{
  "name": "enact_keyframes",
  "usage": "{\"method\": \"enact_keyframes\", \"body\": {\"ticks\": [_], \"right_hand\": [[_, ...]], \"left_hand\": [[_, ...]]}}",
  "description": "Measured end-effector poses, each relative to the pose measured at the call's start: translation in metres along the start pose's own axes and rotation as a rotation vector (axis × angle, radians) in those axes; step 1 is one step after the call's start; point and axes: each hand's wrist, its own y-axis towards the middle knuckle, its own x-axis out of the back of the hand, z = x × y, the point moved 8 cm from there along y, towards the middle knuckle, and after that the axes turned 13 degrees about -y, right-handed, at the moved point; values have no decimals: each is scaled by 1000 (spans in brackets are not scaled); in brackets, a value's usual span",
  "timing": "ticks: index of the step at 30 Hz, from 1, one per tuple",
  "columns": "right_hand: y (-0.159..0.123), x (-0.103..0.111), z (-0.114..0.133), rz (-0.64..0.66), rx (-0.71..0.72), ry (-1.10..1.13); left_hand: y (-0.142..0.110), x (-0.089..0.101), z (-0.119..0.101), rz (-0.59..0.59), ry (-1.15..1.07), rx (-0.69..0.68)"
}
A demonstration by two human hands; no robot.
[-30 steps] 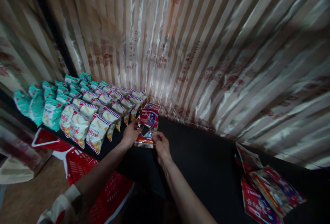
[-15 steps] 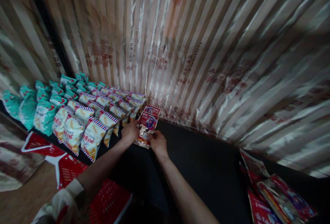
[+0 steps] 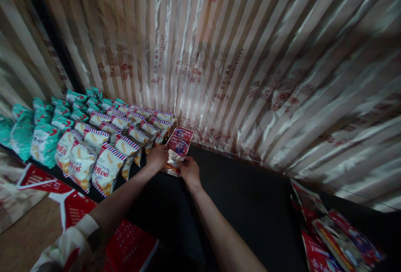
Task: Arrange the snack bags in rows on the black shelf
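Note:
A red snack packet (image 3: 177,150) with a blue picture stands on the black table (image 3: 244,205) near the curtain, in front of another red packet (image 3: 183,133). My left hand (image 3: 157,157) grips its left edge and my right hand (image 3: 189,171) pinches its lower right corner; both are closed on it. Just left of it stand rows of white, red-and-blue striped snack bags (image 3: 106,167).
Teal snack bags (image 3: 40,142) fill the far left of the table. Red baskets (image 3: 125,247) sit on the floor below the table's left edge. A pile of red packets (image 3: 332,238) lies at the right. A striped satin curtain (image 3: 250,63) hangs behind.
Both hands pushed the red packet away from me toward the curtain and set it lower, close against the packet behind it.

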Motion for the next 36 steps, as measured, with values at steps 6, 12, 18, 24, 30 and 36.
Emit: {"method": "enact_keyframes", "body": {"ticks": [6, 12, 18, 24, 30, 36], "right_hand": [[1, -1, -2, -8, -3, 38], [-5, 1, -3, 9, -13, 63], [-13, 12, -9, -8, -11, 86], [-19, 30, -22, -17, -12, 139], [-20, 52, -45, -89, -36, 153], [-17, 63, -68, -136, -77, 156]], "left_hand": [[1, -2, -2, 0, 29, -16], [-5, -3, 0, -1, 30, 2], [-14, -11, -8, 11, 45, -59], [-28, -24, -23, 22, 24, -134], [-32, -32, -34, -24, -8, -196], [-26, -32, -29, -135, 107, -369]]}}
